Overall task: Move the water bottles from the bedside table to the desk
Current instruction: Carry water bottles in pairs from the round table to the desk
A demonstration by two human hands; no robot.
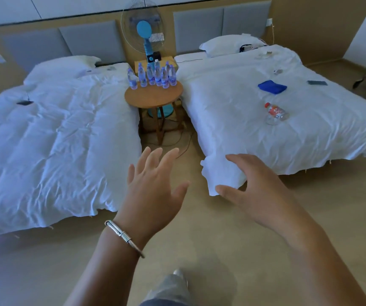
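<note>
while both hands are hanging in the air well short of the table, nothing is being held yet. from the head view, the left hand [153, 184], wearing a silver bangle [123, 236] at the wrist, is spreading its fingers wide apart, and the right hand [252, 191] is showing a loosely parted thumb and fingers, palm down, empty. the clear plastic water bottles with blue caps and labels [153, 76] are standing upright in a tight cluster on the round wooden bedside table [153, 97], which is sitting between the two white-quilted beds [56, 140]. the desk is not showing in this view.

judging from this, the main risk is the crowding: the bottles are touching or nearly so, and reaching for one is likely to knock its neighbours over, sending them rolling off the round edge. dark cables [184, 146] are trailing on the floor below the table, so feet could be catching there in the narrow gap. a separate clear bottle with a red cap [276, 113] is lying on the right bed; grabbing it by mistake would be a wrong pick.
</note>
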